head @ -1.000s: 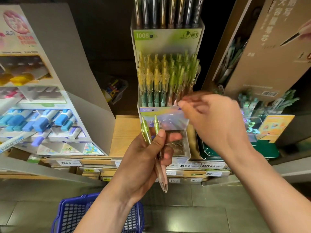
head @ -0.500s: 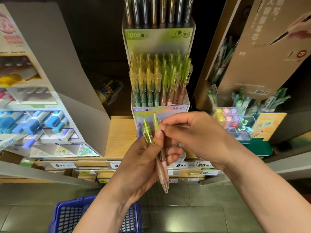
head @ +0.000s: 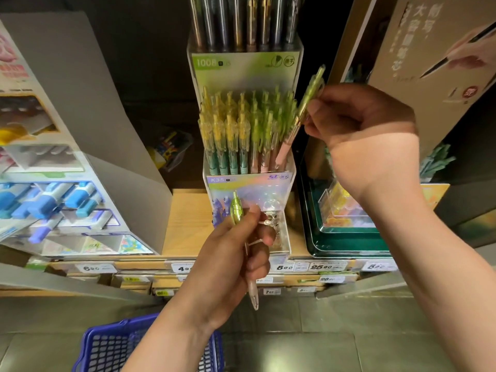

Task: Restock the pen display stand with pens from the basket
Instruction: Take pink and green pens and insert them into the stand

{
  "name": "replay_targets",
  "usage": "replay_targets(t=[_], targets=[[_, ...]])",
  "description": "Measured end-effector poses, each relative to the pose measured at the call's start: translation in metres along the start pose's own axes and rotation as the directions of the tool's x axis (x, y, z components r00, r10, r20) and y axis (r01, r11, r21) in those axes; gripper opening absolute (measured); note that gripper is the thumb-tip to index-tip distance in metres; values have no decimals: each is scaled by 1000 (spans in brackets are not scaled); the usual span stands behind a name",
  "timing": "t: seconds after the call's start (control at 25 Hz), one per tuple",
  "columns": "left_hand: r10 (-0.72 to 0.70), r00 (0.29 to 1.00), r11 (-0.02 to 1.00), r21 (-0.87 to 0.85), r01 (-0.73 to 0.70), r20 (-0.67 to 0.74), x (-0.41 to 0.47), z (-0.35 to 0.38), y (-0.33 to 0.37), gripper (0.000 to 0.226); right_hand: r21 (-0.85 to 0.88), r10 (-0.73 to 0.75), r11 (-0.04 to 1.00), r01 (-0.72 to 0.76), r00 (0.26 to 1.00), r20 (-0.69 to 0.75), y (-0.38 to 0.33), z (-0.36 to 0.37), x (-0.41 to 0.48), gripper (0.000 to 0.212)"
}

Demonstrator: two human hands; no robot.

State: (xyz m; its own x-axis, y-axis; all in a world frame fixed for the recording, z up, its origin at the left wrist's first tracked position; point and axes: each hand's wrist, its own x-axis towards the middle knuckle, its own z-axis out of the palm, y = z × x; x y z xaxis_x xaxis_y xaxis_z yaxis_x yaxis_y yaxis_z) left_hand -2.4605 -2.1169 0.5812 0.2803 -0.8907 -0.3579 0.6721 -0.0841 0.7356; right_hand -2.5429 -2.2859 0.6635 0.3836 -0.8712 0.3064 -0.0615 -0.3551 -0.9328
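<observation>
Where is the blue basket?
The blue basket is at the very bottom of the head view, left of centre, partly hidden behind the arm of the left hand.

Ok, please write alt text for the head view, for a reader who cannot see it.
The right hand pinches a tilted green-and-pink plastic pen at the right side of the clear plastic pen display stand, packed with similar pens. The left hand grips another such pen below, above a blue plastic mesh basket.
</observation>
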Motion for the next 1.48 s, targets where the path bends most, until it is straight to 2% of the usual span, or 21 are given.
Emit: replay_targets(t=[0.12, 0.32, 0.44, 0.52, 0.76, 0.96, 1.08, 1.16, 1.28, 1.36, 1.48], targets=[[-34, 998, 997, -69, 37, 48, 0, 2, 1, 21, -18, -37, 999, 37, 999, 6, 5, 2, 0, 18], [-7, 998, 987, -161, 16, 58, 2, 6, 3, 20, -119, -57, 991, 61, 998, 35, 12, 3, 5, 11], [15, 999, 973, -230, -4, 45, 5, 7, 4, 21, -283, -54, 956, 78, 994, 92, 19, 8, 1, 8], [25, 999, 971, -238, -14, 44, 6, 7, 2, 22, -374, -41, 924, 84, 992, 121, 24, 11, -4, 8], [63, 997, 964, -262, -49, 46, 10, 4, 0, 46, -474, -44, 873, 117, 986, 162, 27, 13, -9, 13], [160, 987, 972, -177, -154, 19, 10, 8, -1, 36, -554, 35, 827, 97, 974, 223, 32, 7, -23, 10], [182, 983, 966, -181, -182, -18, 11, 6, 0, 30, -446, 151, 894, -38, 964, 220, 29, 3, -41, 14], [187, 982, 971, -144, -189, -28, 12, 5, 1, 26, -301, 278, 938, -174, 895, 349, 25, 2, -52, 21], [186, 981, 978, -85, -190, -48, 13, 5, 1, 30, -166, 323, 946, -277, 817, 478, 20, 0, -57, 12], [188, 981, 980, -50, -191, -51, 13, 5, 1, 27, -88, 301, 952, -294, 833, 464, 19, -1, -54, 9], [179, 983, 983, -26, -180, -35, 13, 8, 5, 19, 46, 290, 944, -326, 890, 351, 15, -1, -48, 10]])
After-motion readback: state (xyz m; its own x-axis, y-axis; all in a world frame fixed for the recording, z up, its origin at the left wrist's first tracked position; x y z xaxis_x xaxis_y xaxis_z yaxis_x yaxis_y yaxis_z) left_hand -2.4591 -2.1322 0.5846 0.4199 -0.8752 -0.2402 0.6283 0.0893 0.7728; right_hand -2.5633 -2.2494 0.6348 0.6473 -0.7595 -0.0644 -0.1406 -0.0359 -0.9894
